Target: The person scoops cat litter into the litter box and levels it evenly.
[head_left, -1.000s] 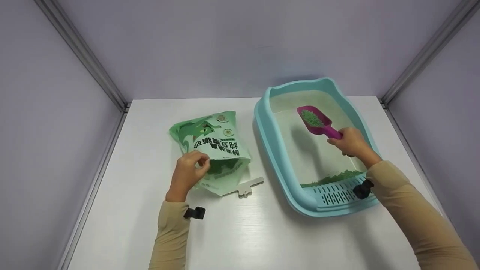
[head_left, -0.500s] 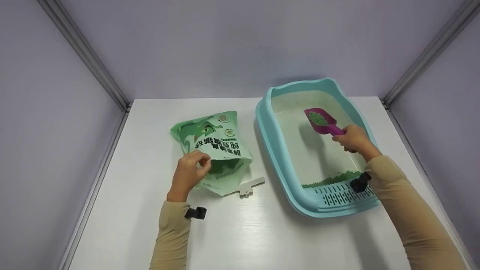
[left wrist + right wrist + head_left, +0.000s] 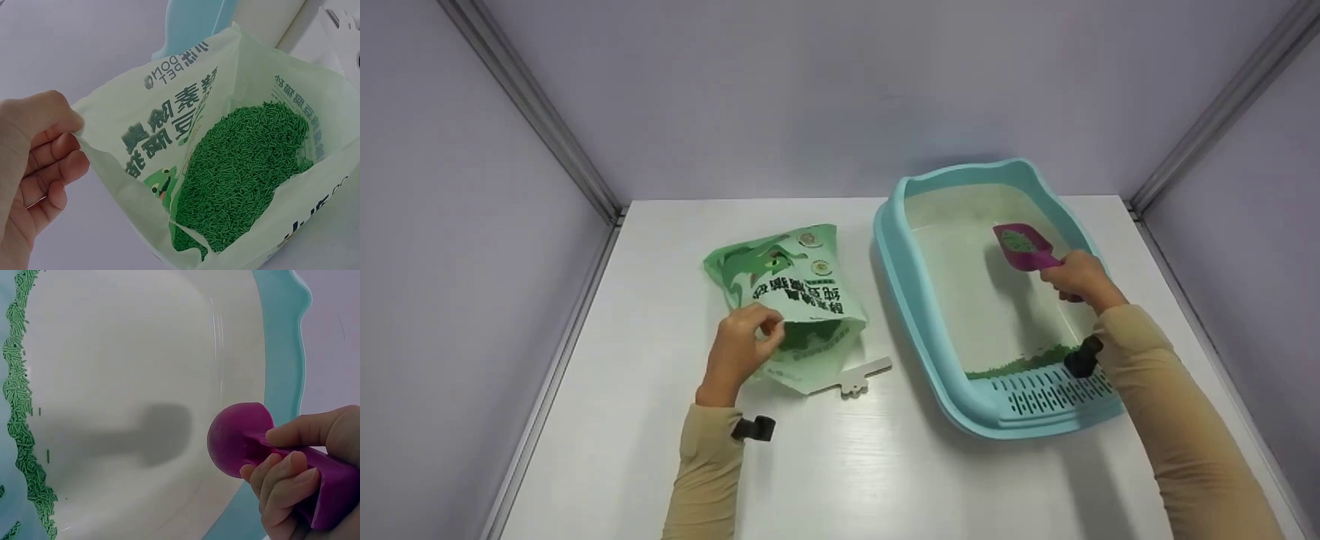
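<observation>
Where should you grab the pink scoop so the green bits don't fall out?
Grab the pink scoop by its thick handle, coming from the near end, just as the right hand grips it. The bowl end holds the green pellets, so fingers there would spill them. The handle sticks out behind, and holding it level probably keeps the load in over the litter tray.

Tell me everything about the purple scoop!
The purple scoop looks like smooth plastic, with a rounded bowl and a flat handle. Green pellets lie in its bowl. The right hand grips its handle and holds it in the air over the far right part of the blue tray, casting a shadow on the white floor.
</observation>
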Action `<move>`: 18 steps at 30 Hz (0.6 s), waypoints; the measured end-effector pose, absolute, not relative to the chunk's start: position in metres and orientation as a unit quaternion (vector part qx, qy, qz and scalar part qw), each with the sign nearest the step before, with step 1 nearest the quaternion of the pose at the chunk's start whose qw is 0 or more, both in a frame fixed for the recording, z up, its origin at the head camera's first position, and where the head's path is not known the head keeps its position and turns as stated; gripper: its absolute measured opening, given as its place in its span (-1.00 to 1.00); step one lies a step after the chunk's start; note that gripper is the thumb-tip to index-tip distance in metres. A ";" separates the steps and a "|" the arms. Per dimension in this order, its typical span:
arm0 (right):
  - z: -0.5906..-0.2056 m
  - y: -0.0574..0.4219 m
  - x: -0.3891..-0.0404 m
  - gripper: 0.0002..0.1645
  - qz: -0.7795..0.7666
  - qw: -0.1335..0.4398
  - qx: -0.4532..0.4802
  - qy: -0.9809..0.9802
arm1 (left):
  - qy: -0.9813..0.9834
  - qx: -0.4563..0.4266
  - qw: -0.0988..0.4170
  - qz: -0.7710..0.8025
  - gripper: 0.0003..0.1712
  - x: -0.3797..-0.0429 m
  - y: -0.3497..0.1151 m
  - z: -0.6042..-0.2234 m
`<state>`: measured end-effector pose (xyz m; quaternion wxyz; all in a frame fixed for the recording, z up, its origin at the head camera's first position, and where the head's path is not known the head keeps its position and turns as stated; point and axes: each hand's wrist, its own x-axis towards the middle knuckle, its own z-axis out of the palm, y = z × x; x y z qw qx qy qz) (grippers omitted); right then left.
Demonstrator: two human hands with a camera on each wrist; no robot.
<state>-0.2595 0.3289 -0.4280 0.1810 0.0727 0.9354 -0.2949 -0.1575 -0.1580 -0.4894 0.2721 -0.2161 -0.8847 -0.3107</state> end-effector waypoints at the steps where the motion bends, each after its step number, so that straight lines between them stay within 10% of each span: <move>1: -0.429 0.329 -0.260 -0.68 -0.297 0.180 0.074 0.935 | -0.884 -0.217 0.273 -0.311 -0.93 -0.157 -0.158 -0.490; 18: -0.446 0.332 -0.271 -0.84 -0.359 0.174 0.120 0.909 | -0.885 -0.218 0.268 -0.312 -0.93 -0.156 -0.155 -0.491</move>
